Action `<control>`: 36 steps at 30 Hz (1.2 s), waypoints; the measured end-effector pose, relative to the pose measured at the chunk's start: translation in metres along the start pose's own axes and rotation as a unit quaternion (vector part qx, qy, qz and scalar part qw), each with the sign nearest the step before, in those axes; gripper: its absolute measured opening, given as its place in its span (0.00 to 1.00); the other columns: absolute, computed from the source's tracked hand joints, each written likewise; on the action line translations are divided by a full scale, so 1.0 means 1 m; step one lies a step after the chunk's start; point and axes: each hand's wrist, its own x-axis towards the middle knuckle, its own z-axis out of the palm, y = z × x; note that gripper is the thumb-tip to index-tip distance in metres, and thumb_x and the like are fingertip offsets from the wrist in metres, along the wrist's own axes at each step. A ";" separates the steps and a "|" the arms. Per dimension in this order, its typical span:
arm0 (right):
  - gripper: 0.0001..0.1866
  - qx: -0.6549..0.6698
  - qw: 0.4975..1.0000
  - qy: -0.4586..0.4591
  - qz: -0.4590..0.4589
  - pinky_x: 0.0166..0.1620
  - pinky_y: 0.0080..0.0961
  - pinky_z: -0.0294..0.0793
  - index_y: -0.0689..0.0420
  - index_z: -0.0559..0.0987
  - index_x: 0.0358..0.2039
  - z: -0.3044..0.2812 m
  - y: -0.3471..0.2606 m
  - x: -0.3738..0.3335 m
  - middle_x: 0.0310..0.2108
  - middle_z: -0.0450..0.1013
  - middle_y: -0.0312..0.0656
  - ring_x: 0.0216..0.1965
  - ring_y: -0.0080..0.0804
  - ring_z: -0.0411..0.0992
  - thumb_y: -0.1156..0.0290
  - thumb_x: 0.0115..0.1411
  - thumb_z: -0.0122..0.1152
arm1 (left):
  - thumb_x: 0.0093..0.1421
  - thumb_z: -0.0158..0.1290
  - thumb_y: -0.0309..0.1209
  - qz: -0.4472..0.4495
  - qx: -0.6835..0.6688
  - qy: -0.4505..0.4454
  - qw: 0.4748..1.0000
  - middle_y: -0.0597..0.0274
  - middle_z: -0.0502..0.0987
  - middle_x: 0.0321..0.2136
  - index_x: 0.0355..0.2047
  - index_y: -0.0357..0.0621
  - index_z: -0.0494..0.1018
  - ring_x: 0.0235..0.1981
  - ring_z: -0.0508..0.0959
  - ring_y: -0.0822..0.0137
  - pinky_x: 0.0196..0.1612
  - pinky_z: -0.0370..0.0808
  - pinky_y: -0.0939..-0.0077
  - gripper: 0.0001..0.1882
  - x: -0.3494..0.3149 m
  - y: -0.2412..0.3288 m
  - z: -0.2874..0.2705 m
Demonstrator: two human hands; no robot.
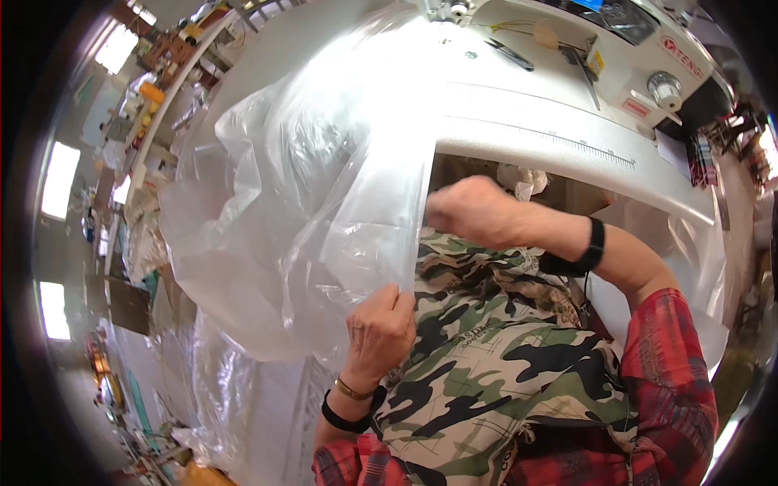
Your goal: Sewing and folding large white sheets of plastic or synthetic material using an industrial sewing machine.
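Observation:
A large see-through plastic sheet (267,235) drapes over the left part of the white sewing machine table and hangs down in front of it. At the sheet's lower right edge, my left hand (381,334) is closed, pinching the folded strip. Farther up that same edge is my right hand (478,212), a little blurred, its fingers curled closed against the plastic. The sheet's straight edge runs between both hands and up toward the sewing machine's needle area (446,14), where glare hides detail.
On the machine table (519,101) lie black-handled snips (510,54) and a dark tool (585,77). A handwheel knob (665,91) sticks out at the right. A camouflage apron (502,348) covers my lap. More plastic (231,397) hangs at the lower left.

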 end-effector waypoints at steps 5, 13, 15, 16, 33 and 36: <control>0.08 -0.169 0.969 0.110 -0.143 0.50 0.33 0.70 0.59 0.76 0.34 -0.029 -0.005 -0.005 0.42 0.72 0.43 0.46 0.35 0.71 0.68 0.58 0.60 | 0.49 0.53 0.22 -0.016 0.004 0.021 1.000 0.58 0.64 0.21 0.22 0.44 0.67 0.22 0.72 0.57 0.23 0.68 0.64 0.06 -0.007 0.002 0.004; 0.07 -0.112 0.943 0.065 -0.305 0.64 0.43 0.60 0.50 0.76 0.36 -0.016 0.004 0.007 0.39 0.71 0.31 0.46 0.28 0.69 0.68 0.57 0.63 | 0.49 0.55 0.21 -0.074 -0.020 0.032 0.997 0.56 0.65 0.24 0.26 0.42 0.70 0.24 0.72 0.53 0.25 0.68 0.62 0.05 -0.014 0.007 0.008; 0.06 -0.108 0.939 0.069 -0.318 0.64 0.43 0.60 0.50 0.76 0.35 -0.015 0.005 0.010 0.37 0.71 0.30 0.44 0.28 0.69 0.68 0.57 0.63 | 0.49 0.55 0.21 -0.084 -0.024 0.034 0.996 0.56 0.66 0.24 0.26 0.41 0.70 0.24 0.72 0.53 0.26 0.68 0.62 0.05 -0.016 0.008 0.008; 0.05 -0.126 0.938 0.058 -0.318 0.63 0.43 0.60 0.50 0.76 0.33 -0.015 0.007 0.011 0.35 0.70 0.30 0.43 0.28 0.69 0.68 0.57 0.62 | 0.48 0.55 0.21 -0.091 -0.033 0.027 0.995 0.56 0.66 0.25 0.28 0.42 0.71 0.24 0.73 0.52 0.26 0.68 0.61 0.06 -0.016 0.008 0.008; 0.05 -0.140 0.934 0.070 -0.320 0.60 0.42 0.63 0.51 0.74 0.28 -0.015 0.004 0.007 0.24 0.67 0.32 0.37 0.30 0.71 0.67 0.61 0.59 | 0.57 0.57 0.23 -0.164 -0.052 0.055 0.984 0.49 0.78 0.33 0.57 0.37 0.69 0.33 0.79 0.53 0.36 0.73 0.66 0.26 0.031 0.021 0.018; 0.06 -0.114 0.941 0.072 -0.312 0.60 0.41 0.62 0.51 0.75 0.29 -0.021 0.004 0.008 0.25 0.70 0.32 0.37 0.30 0.71 0.65 0.62 0.59 | 0.57 0.55 0.20 -0.154 -0.067 0.087 0.982 0.46 0.79 0.33 0.57 0.39 0.71 0.30 0.79 0.51 0.33 0.74 0.65 0.25 0.029 0.022 0.016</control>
